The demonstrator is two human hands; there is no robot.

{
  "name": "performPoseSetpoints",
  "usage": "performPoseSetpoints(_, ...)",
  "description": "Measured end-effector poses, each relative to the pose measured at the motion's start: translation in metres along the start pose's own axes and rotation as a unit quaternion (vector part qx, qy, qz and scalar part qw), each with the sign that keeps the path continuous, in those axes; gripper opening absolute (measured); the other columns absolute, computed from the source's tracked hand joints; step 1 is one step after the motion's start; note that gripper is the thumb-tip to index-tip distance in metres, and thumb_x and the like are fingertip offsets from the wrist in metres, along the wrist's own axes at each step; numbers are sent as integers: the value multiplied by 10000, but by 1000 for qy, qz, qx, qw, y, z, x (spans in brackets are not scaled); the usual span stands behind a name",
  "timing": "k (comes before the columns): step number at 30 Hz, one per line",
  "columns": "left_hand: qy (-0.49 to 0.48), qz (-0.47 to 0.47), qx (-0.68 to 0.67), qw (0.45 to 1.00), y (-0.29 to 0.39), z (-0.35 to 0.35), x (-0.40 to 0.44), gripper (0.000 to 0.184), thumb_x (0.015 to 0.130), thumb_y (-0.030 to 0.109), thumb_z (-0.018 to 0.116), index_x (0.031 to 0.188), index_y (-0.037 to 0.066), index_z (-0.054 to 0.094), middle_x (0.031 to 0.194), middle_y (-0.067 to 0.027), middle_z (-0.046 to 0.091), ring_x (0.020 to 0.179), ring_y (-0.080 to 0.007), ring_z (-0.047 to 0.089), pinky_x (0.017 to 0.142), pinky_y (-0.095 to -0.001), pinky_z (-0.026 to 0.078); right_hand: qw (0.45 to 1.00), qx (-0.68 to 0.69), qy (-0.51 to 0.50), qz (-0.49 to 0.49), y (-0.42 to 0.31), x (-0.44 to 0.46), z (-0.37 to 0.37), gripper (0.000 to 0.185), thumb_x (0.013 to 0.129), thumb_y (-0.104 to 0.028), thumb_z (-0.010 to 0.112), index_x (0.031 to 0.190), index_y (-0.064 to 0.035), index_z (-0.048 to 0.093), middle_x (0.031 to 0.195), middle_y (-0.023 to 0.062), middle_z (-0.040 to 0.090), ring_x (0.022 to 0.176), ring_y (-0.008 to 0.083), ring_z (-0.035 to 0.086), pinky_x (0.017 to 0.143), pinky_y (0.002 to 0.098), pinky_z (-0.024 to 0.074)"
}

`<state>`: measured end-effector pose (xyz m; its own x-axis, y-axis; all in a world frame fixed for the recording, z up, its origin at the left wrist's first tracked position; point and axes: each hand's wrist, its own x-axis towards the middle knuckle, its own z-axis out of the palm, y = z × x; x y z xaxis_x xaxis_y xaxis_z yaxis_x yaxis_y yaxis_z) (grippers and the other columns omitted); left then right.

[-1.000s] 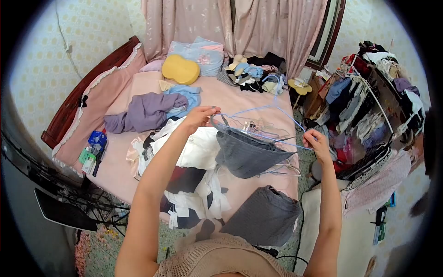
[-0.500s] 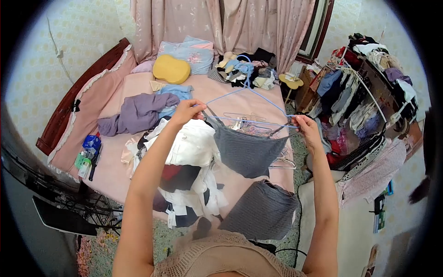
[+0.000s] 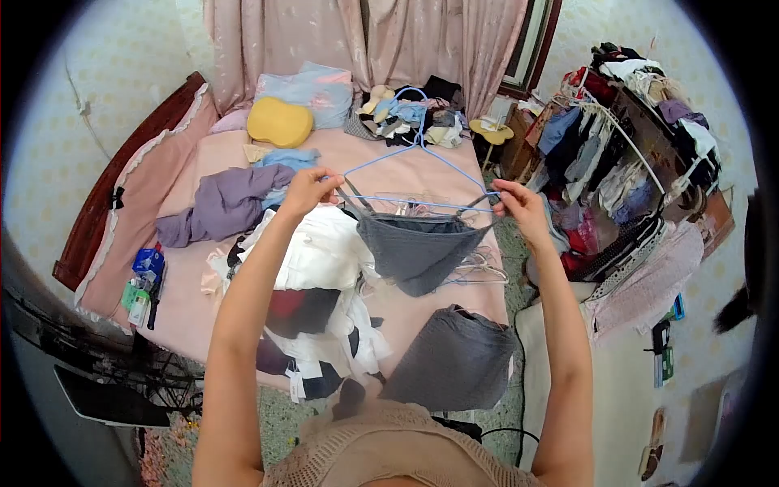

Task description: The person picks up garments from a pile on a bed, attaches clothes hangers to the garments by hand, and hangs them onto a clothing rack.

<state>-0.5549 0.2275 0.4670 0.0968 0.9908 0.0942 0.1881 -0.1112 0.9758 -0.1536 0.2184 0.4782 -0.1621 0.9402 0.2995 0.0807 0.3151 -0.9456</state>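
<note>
A blue hanger [image 3: 442,159] is held up over the bed, its hook pointing away from me. My left hand [image 3: 315,188] pinches its left end together with a strap, fingers closed. At the right end my right hand [image 3: 516,203] is closed on the hanger and the other strap. From the two straps a dark grey camisole [image 3: 422,250] hangs below the hanger bar. Another dark grey garment [image 3: 450,357] lies on the bed's near edge. White clothes [image 3: 312,252] are heaped to the left of the camisole.
On the pink bed [image 3: 203,308] are a purple garment [image 3: 227,203], a yellow cushion [image 3: 280,122], a clothes pile [image 3: 410,118] and several hangers [image 3: 479,269]. A loaded clothes rack [image 3: 621,122] stands right, beside a yellow stool [image 3: 492,131].
The hanger has turned from tilted to nearly level, with its hook pointing away. The camisole now hangs by both straps between my hands. The view has shifted slightly to the right.
</note>
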Motion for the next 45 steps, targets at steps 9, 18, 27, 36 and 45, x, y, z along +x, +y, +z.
performPoseSetpoints(9, -14, 17, 4, 1000, 1, 16, 0, 149, 822, 176, 603, 832, 28, 597, 659, 3, 567, 544, -53, 546, 517, -177, 444, 784, -588, 40, -196, -16, -20, 17, 224, 722, -201, 650, 896, -63, 626, 904, 74, 539, 834, 266, 514, 690, 345, 421)
performPoseSetpoints(18, 15, 13, -3, 1000, -2, 25, 1, 158, 823, 193, 601, 883, 47, 598, 707, 2, 582, 588, -69, 567, 548, -191, 453, 967, -226, 54, -103, 12, -18, 13, 160, 829, -184, 555, 842, -29, 594, 645, 71, 556, 601, 197, 510, 571, 275, 399)
performPoseSetpoints(27, 173, 29, -110, 978, -25, 38, -2, 294, 811, 250, 611, 1002, 32, 565, 884, -44, 560, 698, -117, 599, 579, -223, 461, 910, -356, 137, -163, -1, -27, 5, 166, 826, -214, 556, 816, -59, 616, 673, 76, 557, 650, 214, 529, 592, 292, 405)
performPoseSetpoints(36, -13, 37, -10, 999, -75, 90, -9, 863, 684, 257, 737, 1327, 37, 205, 1281, -204, 368, 1177, -286, 376, 967, -359, 316, 958, -205, 119, -159, -4, -31, -20, 159, 865, -142, 521, 830, -13, 607, 687, -1, 533, 663, 69, 481, 614, 197, 375)
performPoseSetpoints(45, -147, 76, 75, 983, -112, 125, -20, 390, 661, 194, 737, 956, -20, 597, 854, -106, 637, 794, -188, 594, 732, -300, 464, 968, -101, 159, -165, -41, -51, -48, 172, 885, -161, 510, 874, -26, 615, 714, -45, 518, 659, 25, 434, 584, 157, 317)
